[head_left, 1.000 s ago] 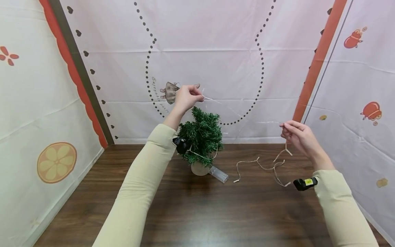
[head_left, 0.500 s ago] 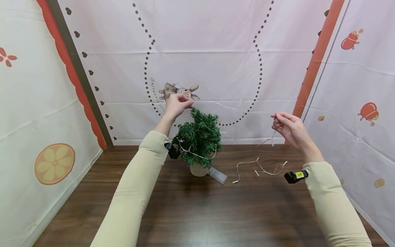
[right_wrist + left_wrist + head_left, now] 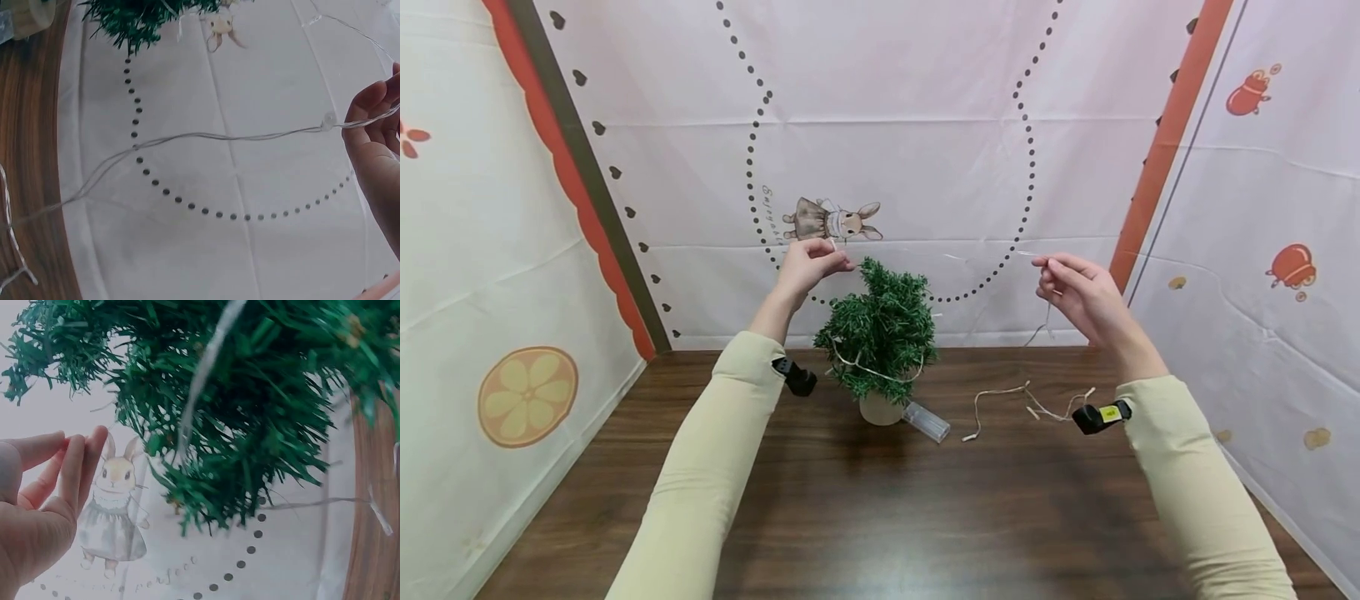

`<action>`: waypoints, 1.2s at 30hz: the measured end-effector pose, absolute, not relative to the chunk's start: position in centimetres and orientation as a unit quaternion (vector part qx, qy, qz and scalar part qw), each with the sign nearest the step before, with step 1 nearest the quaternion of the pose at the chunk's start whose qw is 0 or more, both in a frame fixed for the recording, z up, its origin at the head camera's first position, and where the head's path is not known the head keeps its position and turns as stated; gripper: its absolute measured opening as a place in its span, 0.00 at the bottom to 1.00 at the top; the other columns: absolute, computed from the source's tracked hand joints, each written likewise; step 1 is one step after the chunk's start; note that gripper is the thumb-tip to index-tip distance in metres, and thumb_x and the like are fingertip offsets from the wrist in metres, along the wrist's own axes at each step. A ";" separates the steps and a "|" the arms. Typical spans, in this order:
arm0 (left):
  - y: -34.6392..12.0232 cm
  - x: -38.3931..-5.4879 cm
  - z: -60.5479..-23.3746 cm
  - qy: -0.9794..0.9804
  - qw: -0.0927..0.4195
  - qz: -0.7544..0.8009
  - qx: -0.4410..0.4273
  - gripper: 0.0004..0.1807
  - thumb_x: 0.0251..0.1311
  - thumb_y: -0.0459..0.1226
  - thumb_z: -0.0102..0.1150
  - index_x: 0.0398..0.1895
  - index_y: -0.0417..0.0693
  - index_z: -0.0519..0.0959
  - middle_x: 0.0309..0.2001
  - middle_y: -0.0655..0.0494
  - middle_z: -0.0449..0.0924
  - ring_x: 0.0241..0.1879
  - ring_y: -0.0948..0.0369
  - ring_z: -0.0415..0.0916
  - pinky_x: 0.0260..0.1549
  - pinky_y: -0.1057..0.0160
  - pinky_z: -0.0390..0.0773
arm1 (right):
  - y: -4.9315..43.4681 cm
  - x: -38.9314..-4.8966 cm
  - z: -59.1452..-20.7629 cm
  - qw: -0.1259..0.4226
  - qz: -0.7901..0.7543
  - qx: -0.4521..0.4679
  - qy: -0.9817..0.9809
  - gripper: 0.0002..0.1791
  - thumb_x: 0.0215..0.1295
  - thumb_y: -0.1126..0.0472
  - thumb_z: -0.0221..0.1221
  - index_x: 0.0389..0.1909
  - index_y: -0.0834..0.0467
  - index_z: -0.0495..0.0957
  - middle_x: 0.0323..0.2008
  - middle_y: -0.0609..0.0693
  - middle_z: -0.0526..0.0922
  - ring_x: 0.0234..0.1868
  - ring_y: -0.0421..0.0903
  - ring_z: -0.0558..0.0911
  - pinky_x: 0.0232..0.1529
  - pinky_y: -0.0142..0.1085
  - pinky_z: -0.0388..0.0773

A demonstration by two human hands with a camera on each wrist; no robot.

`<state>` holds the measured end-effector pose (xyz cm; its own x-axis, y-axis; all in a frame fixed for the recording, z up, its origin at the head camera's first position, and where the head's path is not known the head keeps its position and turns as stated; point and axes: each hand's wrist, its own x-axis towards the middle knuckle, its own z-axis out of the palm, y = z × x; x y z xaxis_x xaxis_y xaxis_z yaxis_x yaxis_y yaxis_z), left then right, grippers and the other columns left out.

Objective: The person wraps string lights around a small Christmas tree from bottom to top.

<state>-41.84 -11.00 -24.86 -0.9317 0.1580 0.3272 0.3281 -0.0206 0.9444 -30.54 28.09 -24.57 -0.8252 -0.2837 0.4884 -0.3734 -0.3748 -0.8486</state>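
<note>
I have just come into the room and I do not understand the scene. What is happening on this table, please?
A person is holding a thin string of lights stretched between both hands above a small green tree in a pot. The left hand pinches the wire beside the treetop; the right hand pinches it further along. One loop already lies around the tree. The clear battery box and the slack wire lie on the wooden table.

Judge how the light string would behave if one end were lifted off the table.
Probably floppy: the light string lies in loose loops on the table and sags between the hands. Likely very light, being a thin wire. It may snag, since part already winds through the tree.
</note>
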 end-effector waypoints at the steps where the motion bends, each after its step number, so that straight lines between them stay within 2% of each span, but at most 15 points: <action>1: -11.2 -41.7 -24.9 -0.692 0.058 -0.698 -0.176 0.05 0.61 0.27 0.57 0.35 0.31 0.74 0.32 0.50 0.82 0.36 0.55 0.85 0.48 0.62 0.79 | 27.9 -30.6 -24.5 0.029 0.773 0.298 -0.560 0.10 0.70 0.66 0.52 0.43 0.65 0.80 0.31 0.50 0.78 0.32 0.42 0.74 0.39 0.32 0.76; 10: -12.4 -40.2 -25.4 -0.675 0.066 -0.705 -0.206 0.09 0.62 0.27 0.56 0.41 0.27 0.74 0.35 0.44 0.83 0.42 0.48 0.83 0.52 0.57 0.77 | 26.5 -30.3 -24.3 0.020 0.760 0.329 -0.560 0.11 0.71 0.66 0.50 0.42 0.63 0.81 0.28 0.49 0.77 0.31 0.41 0.73 0.39 0.31 0.76; 16: -12.8 -40.3 -26.2 -0.668 0.083 -0.709 -0.211 0.09 0.61 0.28 0.58 0.39 0.27 0.76 0.35 0.43 0.84 0.39 0.51 0.84 0.49 0.61 0.79 | 25.9 -30.0 -24.2 0.017 0.761 0.321 -0.563 0.10 0.70 0.65 0.51 0.42 0.62 0.81 0.29 0.49 0.77 0.32 0.41 0.75 0.41 0.31 0.78; 21: -13.3 -40.1 -26.6 -0.661 0.091 -0.708 -0.230 0.09 0.61 0.29 0.58 0.39 0.27 0.76 0.36 0.41 0.84 0.38 0.52 0.85 0.50 0.60 0.79 | 25.7 -29.7 -24.1 0.006 0.765 0.329 -0.553 0.10 0.70 0.66 0.51 0.41 0.63 0.81 0.29 0.49 0.78 0.32 0.41 0.75 0.40 0.31 0.77; 30: -14.7 -39.8 -26.8 -0.639 0.078 -0.718 -0.263 0.15 0.61 0.26 0.56 0.44 0.17 0.72 0.38 0.37 0.83 0.39 0.53 0.85 0.49 0.59 0.78 | 25.3 -28.6 -24.0 0.012 0.745 0.347 -0.570 0.11 0.70 0.67 0.50 0.40 0.62 0.82 0.29 0.48 0.78 0.31 0.41 0.73 0.38 0.31 0.75; 36: -15.0 -39.6 -26.8 -0.626 0.066 -0.728 -0.270 0.16 0.62 0.26 0.54 0.46 0.16 0.71 0.38 0.38 0.83 0.41 0.51 0.84 0.51 0.57 0.76 | 24.7 -28.3 -23.8 0.026 0.746 0.342 -0.570 0.11 0.71 0.66 0.49 0.41 0.61 0.81 0.29 0.48 0.77 0.31 0.41 0.73 0.40 0.31 0.76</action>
